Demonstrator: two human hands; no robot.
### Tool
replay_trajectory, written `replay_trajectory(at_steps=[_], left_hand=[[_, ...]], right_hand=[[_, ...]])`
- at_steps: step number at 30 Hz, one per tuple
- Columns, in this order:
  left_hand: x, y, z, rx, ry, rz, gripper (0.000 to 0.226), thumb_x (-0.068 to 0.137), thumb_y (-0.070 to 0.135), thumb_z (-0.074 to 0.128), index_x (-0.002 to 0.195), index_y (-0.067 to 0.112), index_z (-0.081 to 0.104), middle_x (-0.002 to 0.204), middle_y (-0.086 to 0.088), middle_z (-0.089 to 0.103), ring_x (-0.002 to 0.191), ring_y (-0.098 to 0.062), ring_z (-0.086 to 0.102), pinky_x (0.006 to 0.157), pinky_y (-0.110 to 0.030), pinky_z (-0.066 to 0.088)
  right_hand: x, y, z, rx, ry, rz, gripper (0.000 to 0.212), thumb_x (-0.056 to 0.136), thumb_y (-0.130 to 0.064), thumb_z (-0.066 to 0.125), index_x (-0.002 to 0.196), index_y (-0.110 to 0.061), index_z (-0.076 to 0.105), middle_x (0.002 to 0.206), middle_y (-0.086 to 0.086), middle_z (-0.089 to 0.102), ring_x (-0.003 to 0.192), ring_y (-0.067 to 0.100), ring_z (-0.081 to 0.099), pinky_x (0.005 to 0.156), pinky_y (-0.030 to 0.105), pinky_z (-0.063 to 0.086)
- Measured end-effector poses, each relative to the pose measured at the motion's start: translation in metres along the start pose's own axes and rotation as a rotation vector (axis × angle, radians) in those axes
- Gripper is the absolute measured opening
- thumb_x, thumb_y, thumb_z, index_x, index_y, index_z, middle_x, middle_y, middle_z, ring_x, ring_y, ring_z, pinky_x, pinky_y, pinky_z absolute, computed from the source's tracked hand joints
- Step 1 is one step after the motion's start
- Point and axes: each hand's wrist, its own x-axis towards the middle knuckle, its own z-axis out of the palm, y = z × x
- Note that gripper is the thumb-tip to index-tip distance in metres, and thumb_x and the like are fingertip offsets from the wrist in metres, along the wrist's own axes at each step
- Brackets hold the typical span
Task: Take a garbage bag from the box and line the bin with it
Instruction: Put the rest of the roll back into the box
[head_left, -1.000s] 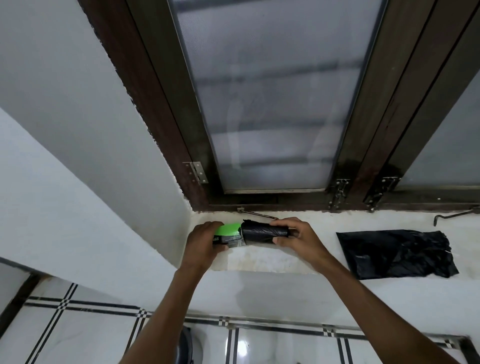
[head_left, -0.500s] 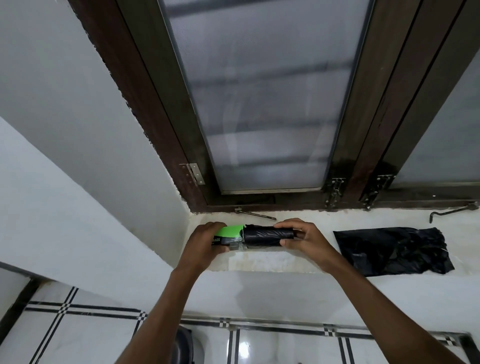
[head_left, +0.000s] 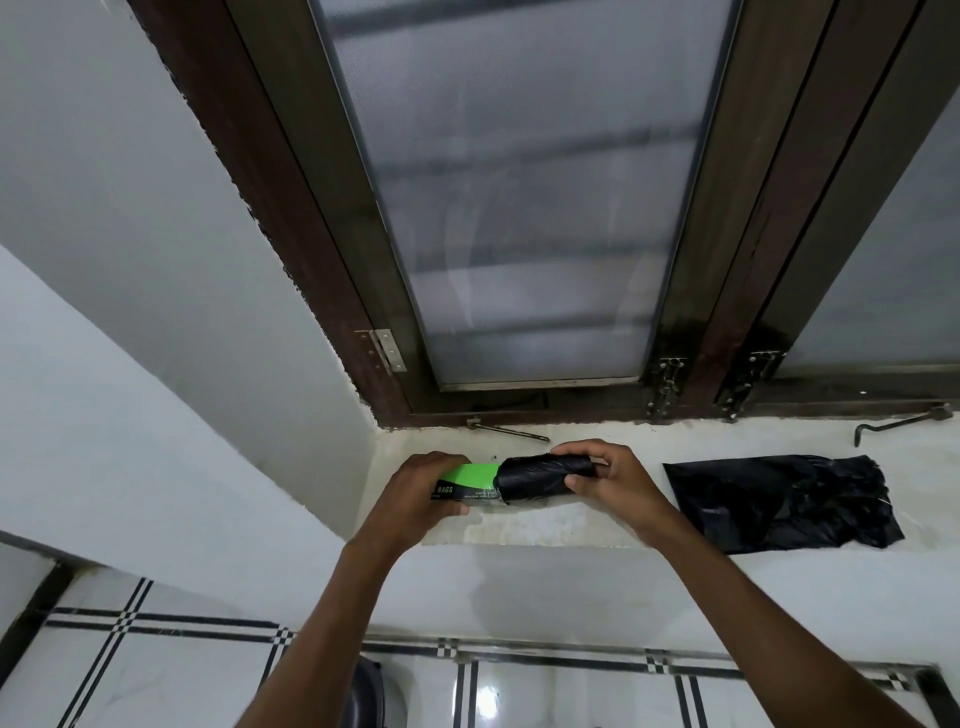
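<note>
The left hand (head_left: 415, 493) is clamping the green-and-black cardboard box (head_left: 467, 482) while the right hand (head_left: 610, 480) is gripping the black rolled garbage bags (head_left: 540, 475), whose long axis is pointing rightward out of it.

The box (head_left: 470, 480) looks like printed card, green and black with a slight sheen. The roll (head_left: 540, 475) is thin black plastic, creased and faintly glossy, as is the loose bag (head_left: 779, 501). The sill (head_left: 571, 525) is rough, stained plaster. The frame (head_left: 291, 208) is dark wood, the glass (head_left: 519, 208) frosted, the hinge (head_left: 387, 349) metal, the tiles (head_left: 208, 675) glossy.
</note>
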Motion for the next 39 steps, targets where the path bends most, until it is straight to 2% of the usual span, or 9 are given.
replay_trajectory(at_steps=[4,9,14,18,22,27,30,35,39], left_hand=[[0.002,0.002,0.001,0.02,0.011,-0.003,0.053,0.074,0.025,0.082,0.122,0.022,0.063,0.118,0.003,0.067,0.106,-0.019,0.054,0.084,-0.027,0.042],[0.002,0.003,0.001,0.011,0.006,-0.002,0.05,0.08,0.024,0.077,0.126,0.021,0.06,0.121,0.001,0.065,0.106,-0.018,0.052,0.083,-0.025,0.04],[0.004,0.008,0.003,-0.002,0.039,-0.021,0.049,0.079,0.025,0.077,0.125,0.022,0.06,0.116,0.002,0.065,0.103,-0.017,0.051,0.082,-0.028,0.042],[0.008,0.015,0.011,0.027,0.047,-0.01,0.053,0.076,0.026,0.079,0.125,0.022,0.06,0.119,0.001,0.065,0.107,-0.02,0.054,0.086,-0.029,0.043],[0.008,0.014,0.015,0.067,0.057,-0.023,0.056,0.074,0.028,0.08,0.126,0.021,0.06,0.123,0.0,0.066,0.11,-0.022,0.055,0.091,-0.033,0.045],[0.01,0.014,0.018,0.071,0.078,-0.027,0.057,0.073,0.028,0.081,0.126,0.02,0.061,0.122,-0.002,0.067,0.11,-0.025,0.056,0.092,-0.035,0.046],[0.007,0.012,0.019,0.052,0.121,-0.038,0.056,0.073,0.026,0.081,0.125,0.017,0.062,0.12,-0.004,0.067,0.108,-0.026,0.057,0.091,-0.034,0.047],[0.004,0.01,0.021,0.037,0.146,-0.029,0.054,0.075,0.025,0.08,0.125,0.016,0.061,0.121,-0.004,0.067,0.109,-0.026,0.057,0.092,-0.035,0.046],[0.002,0.005,0.018,0.015,0.156,-0.028,0.053,0.078,0.024,0.078,0.127,0.015,0.059,0.124,-0.004,0.065,0.111,-0.026,0.055,0.092,-0.031,0.042]], right_hand=[[0.001,0.006,0.02,-0.184,0.096,-0.094,0.041,0.079,0.009,0.072,0.107,-0.022,0.074,0.113,-0.002,0.065,0.108,0.017,0.064,0.096,0.029,0.053],[-0.001,0.007,0.035,-0.197,0.116,-0.085,0.042,0.079,0.007,0.072,0.109,-0.023,0.07,0.116,0.001,0.065,0.109,0.018,0.063,0.099,0.037,0.054],[-0.003,-0.004,0.052,-0.198,0.302,-0.084,0.048,0.072,-0.002,0.083,0.102,-0.025,0.054,0.105,-0.005,0.067,0.099,0.013,0.066,0.085,0.028,0.056],[-0.005,0.002,0.079,-0.216,0.338,-0.094,0.04,0.072,-0.002,0.082,0.103,-0.021,0.066,0.102,-0.003,0.07,0.096,0.015,0.068,0.087,0.034,0.058],[-0.003,0.008,0.087,-0.15,0.408,-0.058,0.037,0.079,-0.002,0.076,0.108,-0.023,0.068,0.113,0.001,0.051,0.099,0.017,0.065,0.091,0.033,0.058],[-0.008,0.003,0.099,0.022,0.259,0.054,0.041,0.091,0.006,0.049,0.119,-0.024,0.046,0.11,0.006,0.07,0.099,0.016,0.068,0.069,0.017,0.054],[-0.009,-0.005,0.092,-0.074,0.158,0.024,0.035,0.094,0.006,0.05,0.114,-0.023,0.051,0.106,0.0,0.069,0.095,0.008,0.067,0.071,0.015,0.054],[-0.006,-0.005,0.06,-0.38,0.49,-0.027,0.03,0.092,-0.004,0.057,0.119,-0.016,0.064,0.115,0.003,0.068,0.096,0.015,0.062,0.083,0.024,0.049],[0.001,-0.001,0.05,-0.431,0.315,0.172,0.037,0.096,-0.026,0.059,0.13,-0.013,0.061,0.124,0.003,0.065,0.109,0.022,0.064,0.091,0.025,0.046]])
